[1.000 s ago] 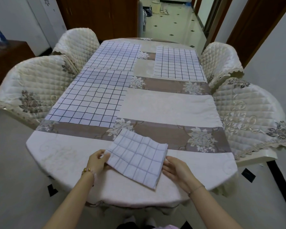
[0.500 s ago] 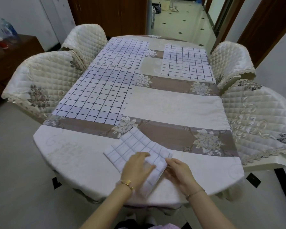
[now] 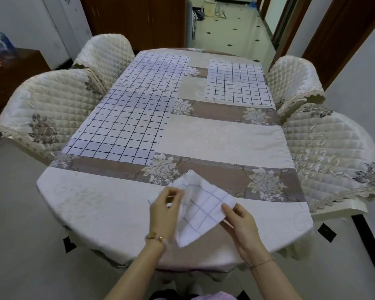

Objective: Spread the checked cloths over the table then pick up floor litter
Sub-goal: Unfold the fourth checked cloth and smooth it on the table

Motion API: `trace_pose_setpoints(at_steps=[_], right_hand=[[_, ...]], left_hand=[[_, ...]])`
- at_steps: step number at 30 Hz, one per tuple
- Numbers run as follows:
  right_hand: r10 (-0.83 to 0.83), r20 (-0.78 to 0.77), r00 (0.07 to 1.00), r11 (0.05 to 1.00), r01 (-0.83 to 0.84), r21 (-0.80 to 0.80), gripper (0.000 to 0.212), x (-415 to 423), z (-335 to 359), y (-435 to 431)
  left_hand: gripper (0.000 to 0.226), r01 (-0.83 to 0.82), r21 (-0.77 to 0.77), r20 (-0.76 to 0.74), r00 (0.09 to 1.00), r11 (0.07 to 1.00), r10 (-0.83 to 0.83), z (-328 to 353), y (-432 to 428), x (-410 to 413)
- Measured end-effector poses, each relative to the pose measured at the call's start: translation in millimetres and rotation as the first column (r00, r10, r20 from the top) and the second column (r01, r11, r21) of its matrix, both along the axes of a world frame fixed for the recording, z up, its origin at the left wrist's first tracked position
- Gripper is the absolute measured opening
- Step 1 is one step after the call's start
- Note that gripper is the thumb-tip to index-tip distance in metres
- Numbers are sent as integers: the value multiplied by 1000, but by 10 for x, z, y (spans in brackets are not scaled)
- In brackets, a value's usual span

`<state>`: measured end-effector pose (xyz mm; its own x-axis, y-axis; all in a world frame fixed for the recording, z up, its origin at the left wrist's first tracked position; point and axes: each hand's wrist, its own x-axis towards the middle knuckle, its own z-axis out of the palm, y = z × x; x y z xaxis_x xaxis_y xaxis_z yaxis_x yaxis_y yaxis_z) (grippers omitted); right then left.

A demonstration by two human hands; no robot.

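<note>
A folded white checked cloth point(image 3: 200, 207) is lifted off the near end of the table point(image 3: 91, 204), partly opened. My left hand point(image 3: 164, 210) pinches its upper left layer and my right hand point(image 3: 239, 221) grips its right edge. Three checked cloths lie spread flat: one at the near left point(image 3: 121, 126), one at the far left point(image 3: 154, 72), one at the far right point(image 3: 236, 83). The near right section of the table shows only the beige floral tablecloth.
Four quilted cream chairs flank the table, two on the left point(image 3: 41, 113) and two on the right point(image 3: 331, 152). A dark cabinet point(image 3: 11, 70) with a bottle stands at the far left. A tiled hallway point(image 3: 230, 27) opens beyond the table.
My left hand moved from the cloth's left corner across onto it and lifted a layer. The cloth has risen from flat on the table and started opening. The view shifted closer.
</note>
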<state>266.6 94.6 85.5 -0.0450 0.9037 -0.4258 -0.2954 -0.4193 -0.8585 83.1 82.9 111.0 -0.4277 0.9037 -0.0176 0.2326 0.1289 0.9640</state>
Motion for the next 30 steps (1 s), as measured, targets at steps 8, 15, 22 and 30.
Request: trace_pose_setpoints(at_steps=[8, 15, 22, 30], right_hand=[[-88, -22, 996, 995, 89, 50, 39, 80, 38, -98], [-29, -50, 998, 972, 16, -233, 19, -121, -170, -319], [12, 24, 1000, 984, -7, -177, 9, -154, -165, -380], [146, 103, 984, 976, -126, -178, 28, -72, -241, -436]], left_hand=[[17, -406, 21, 639, 708, 913, 300, 106, 100, -560], [23, -332, -250, 828, 414, 910, 378, -360, -181, -645], [51, -137, -288, 877, 360, 948, 318, -393, -582, -206], [7, -240, -434, 653, 580, 869, 486, -336, -523, 2]])
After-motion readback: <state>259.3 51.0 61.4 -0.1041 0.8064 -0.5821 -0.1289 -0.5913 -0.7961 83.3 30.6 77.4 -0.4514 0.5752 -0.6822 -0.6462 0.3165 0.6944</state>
